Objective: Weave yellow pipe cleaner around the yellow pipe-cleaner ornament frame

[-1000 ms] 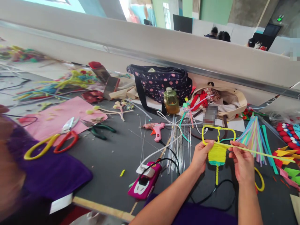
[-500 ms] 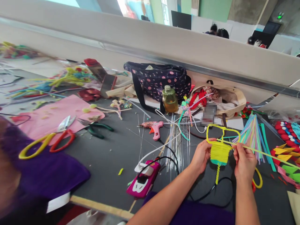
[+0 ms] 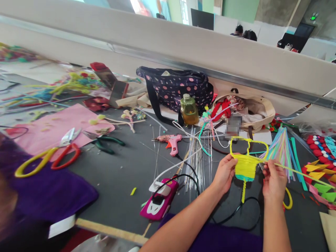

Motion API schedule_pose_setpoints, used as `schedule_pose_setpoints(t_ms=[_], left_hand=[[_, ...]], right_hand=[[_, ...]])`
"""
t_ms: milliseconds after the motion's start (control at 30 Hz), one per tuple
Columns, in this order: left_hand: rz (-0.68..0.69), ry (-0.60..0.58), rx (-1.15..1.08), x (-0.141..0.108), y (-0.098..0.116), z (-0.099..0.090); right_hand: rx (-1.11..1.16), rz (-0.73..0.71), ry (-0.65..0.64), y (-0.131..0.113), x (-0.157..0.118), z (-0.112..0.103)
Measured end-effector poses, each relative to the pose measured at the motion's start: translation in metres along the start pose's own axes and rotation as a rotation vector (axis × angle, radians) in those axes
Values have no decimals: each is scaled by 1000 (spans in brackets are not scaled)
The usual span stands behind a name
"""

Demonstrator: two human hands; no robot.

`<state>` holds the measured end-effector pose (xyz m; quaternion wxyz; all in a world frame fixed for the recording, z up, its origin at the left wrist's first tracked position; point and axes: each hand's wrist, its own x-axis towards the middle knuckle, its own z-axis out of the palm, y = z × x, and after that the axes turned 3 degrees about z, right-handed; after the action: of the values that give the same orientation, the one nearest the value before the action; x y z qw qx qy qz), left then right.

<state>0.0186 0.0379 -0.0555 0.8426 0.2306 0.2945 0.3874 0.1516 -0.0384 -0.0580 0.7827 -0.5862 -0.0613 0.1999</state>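
Observation:
My left hand (image 3: 226, 171) pinches the upper left edge of a yellow wound piece (image 3: 245, 166) with a teal band near its bottom and a twisted yellow stem hanging below. Two yellow loops stand above the wound part. At its upper right, my right hand (image 3: 274, 176) has its fingers closed on a long yellow strand (image 3: 301, 171), which runs from the piece out past the hand to the right. The piece hangs upright above the dark table (image 3: 115, 189).
Left of my arms lie a pink glue gun (image 3: 173, 142), a magenta power strip (image 3: 160, 199), thin wires (image 3: 194, 161), pliers (image 3: 107, 143) and scissors (image 3: 65, 140). Behind stand a bottle (image 3: 189, 112) and a patterned bag (image 3: 178, 87). Pastel stems (image 3: 280, 150) are at right.
The view has shifted slightly. My right hand has moved a little away from the piece's edge along the strand; my left hand keeps its hold.

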Motion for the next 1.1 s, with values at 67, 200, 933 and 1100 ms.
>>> schedule_pose_setpoints(t_ms=[67, 200, 933, 1100], left_hand=[[-2, -9, -15, -1, 0, 1], [-3, -31, -36, -2, -2, 1], [-81, -68, -2, 4, -3, -6], [-35, -68, 32, 4, -2, -7]], right_hand=[[0, 51, -20, 4, -2, 3], [71, 156, -108, 11, -11, 12], [23, 151, -221, 18, -25, 23], [-19, 91, -187, 21, -25, 22]])
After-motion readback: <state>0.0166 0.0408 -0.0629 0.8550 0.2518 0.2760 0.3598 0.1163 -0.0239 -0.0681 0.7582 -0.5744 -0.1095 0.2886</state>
